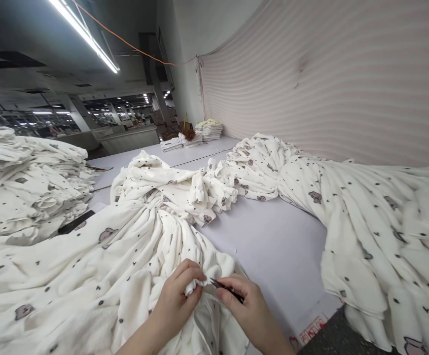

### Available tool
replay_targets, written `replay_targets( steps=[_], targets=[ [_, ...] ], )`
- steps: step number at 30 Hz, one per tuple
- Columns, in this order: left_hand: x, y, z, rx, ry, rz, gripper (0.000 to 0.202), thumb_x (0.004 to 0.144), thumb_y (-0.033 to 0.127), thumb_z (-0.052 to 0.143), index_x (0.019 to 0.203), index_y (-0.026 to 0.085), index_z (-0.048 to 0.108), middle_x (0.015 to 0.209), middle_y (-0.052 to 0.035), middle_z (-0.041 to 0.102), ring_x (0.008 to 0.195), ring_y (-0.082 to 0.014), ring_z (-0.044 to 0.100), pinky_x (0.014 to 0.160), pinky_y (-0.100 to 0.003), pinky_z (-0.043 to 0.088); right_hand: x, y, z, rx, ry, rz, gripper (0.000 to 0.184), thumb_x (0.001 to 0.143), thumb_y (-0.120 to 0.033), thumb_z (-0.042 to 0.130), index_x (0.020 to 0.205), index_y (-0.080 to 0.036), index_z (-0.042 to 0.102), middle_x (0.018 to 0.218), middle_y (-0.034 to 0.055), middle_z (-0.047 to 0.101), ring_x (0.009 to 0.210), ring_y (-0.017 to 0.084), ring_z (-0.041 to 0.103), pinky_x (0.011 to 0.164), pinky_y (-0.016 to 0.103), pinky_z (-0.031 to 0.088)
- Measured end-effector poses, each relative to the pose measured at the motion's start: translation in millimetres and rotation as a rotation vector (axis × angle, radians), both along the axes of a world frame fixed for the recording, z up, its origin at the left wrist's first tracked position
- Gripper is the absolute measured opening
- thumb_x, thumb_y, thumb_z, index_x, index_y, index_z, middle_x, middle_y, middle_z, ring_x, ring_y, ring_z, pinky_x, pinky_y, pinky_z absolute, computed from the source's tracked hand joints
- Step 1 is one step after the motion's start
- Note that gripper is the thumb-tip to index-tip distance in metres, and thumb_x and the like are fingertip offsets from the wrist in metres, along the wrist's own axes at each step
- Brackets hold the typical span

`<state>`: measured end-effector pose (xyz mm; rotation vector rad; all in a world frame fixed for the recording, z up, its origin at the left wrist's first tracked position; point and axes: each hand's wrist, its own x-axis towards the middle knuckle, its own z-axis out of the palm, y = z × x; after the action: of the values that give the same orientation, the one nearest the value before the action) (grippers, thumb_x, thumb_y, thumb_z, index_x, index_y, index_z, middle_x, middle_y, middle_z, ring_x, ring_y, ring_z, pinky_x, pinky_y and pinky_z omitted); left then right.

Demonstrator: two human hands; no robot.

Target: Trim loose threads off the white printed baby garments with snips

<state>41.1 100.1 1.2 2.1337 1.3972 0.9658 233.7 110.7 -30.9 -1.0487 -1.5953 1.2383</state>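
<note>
A long run of white fleece fabric point(151, 231) printed with small bears and dots lies bunched across the table. My left hand point(175, 301) pinches a gathered fold of its edge near the front of the table. Just to its right, my right hand point(246, 305) grips small dark thread snips point(225, 287), their tips pointing at the pinched fold. The two hands are almost touching.
The pale table point(273, 241) shows between fabric folds. More of the same fabric point(377, 222) drapes off at the right. A tall stack of folded pieces point(25, 182) sits at the left. Small stacks point(207, 130) stand at the far end beside a striped wall covering point(329, 79).
</note>
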Motion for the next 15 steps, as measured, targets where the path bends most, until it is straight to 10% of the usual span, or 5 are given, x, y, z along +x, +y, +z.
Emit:
replay_targets(
  steps=[11,15],
  targets=[
    [19,-12,9.8,-0.034,-0.066,0.143,0.016,0.077,0.008,0.054,0.081,0.021,0.062,0.084,-0.0029,0.061,0.083,-0.0196,0.060,0.075,-0.032,0.046,1,5,-13.9,-0.036,0.189,0.020,0.025,0.085,-0.040,0.062,0.085,-0.019,0.074,0.077,0.0035,0.070,0.074,0.019,0.063,0.066,0.025,0.049],
    [-1,-1,36.4,-0.088,-0.203,0.350,0.012,0.077,0.031,0.065,0.081,0.020,0.064,0.079,-0.0023,0.068,0.076,-0.0212,0.065,0.071,-0.033,0.051,13,17,-27.8,-0.072,0.197,-0.096,0.029,0.083,-0.045,0.062,0.093,-0.018,0.068,0.074,0.0014,0.066,0.069,0.017,0.059,0.063,0.024,0.046]
  ],
)
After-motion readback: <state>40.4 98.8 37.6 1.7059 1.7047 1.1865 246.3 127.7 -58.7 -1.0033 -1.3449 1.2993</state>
